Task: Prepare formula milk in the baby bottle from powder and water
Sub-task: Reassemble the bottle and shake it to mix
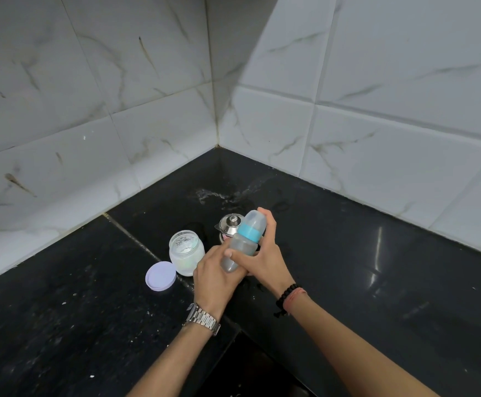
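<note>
Both hands, left [215,272] and right [265,253], gripped the capped baby bottle [243,242], tilted; loose collar could leak formula when shaken.

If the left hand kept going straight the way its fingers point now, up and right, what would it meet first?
The left hand already holds the baby bottle from below, so the bottle blocks it. Beyond that, probably the steel container behind, though depth is unclear.

No text can be read — not on anything in view.
</note>
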